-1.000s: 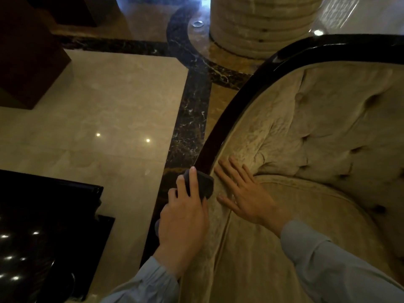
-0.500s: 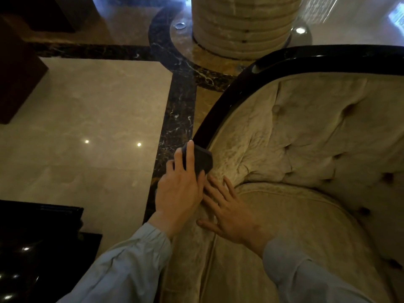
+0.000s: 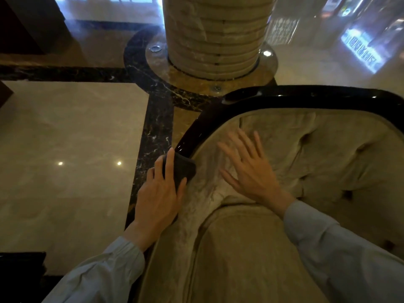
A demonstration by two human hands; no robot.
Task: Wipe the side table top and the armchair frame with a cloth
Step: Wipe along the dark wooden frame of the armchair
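Observation:
A beige tufted armchair (image 3: 317,162) fills the right half of the view, edged by a glossy black frame (image 3: 284,99) that curves from the left arm across the back. My left hand (image 3: 159,197) presses a dark grey cloth (image 3: 183,169) onto the frame's left rail, fingers wrapped over the cloth. My right hand (image 3: 247,169) lies flat with fingers spread on the upholstery just inside that rail, slightly blurred. A dark corner of the black side table (image 3: 21,263) shows at the bottom left.
A wide ribbed stone column (image 3: 216,33) stands on a round base behind the chair. The polished marble floor (image 3: 65,149) with dark inlay bands lies to the left. Dark wooden furniture (image 3: 19,22) sits at the top left.
My left hand has slid the cloth further up the frame's left rail. My right hand moved up the upholstery alongside it. The view shifted forward, so less of the side table shows.

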